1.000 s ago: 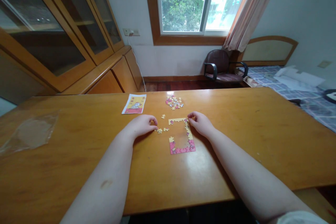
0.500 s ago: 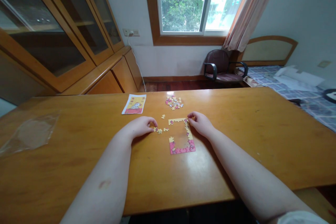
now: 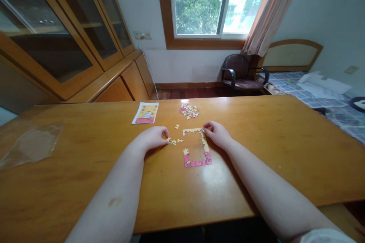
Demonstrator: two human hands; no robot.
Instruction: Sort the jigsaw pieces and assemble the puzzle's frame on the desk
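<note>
A partly joined jigsaw border [image 3: 199, 162], yellow along the top and pink along the bottom, lies on the wooden table [image 3: 159, 205] with a gap in its left side. At its top right corner, my right hand [image 3: 217, 133] is closed, thumb and fingers pinching the edge there. My left hand [image 3: 154, 137] is closed too, its fingertips on a small yellow puzzle piece [image 3: 169, 140] left of the border. Beside that piece lie another yellow piece [image 3: 173, 142] and a yellow piece with pink [image 3: 180, 141]. One more loose piece [image 3: 177, 126] sits farther back.
A heap of loose puzzle pieces [image 3: 189, 111] lies behind the border. To its left is a picture card [image 3: 145, 113] with a white animal on yellow and pink. A clear plastic bag [image 3: 34, 142] lies at the far left. Beyond the table stands an office chair [image 3: 239, 70].
My left hand's fingers have shifted slightly and curled in a little more at the yellow piece. My right hand stays at the border's corner.
</note>
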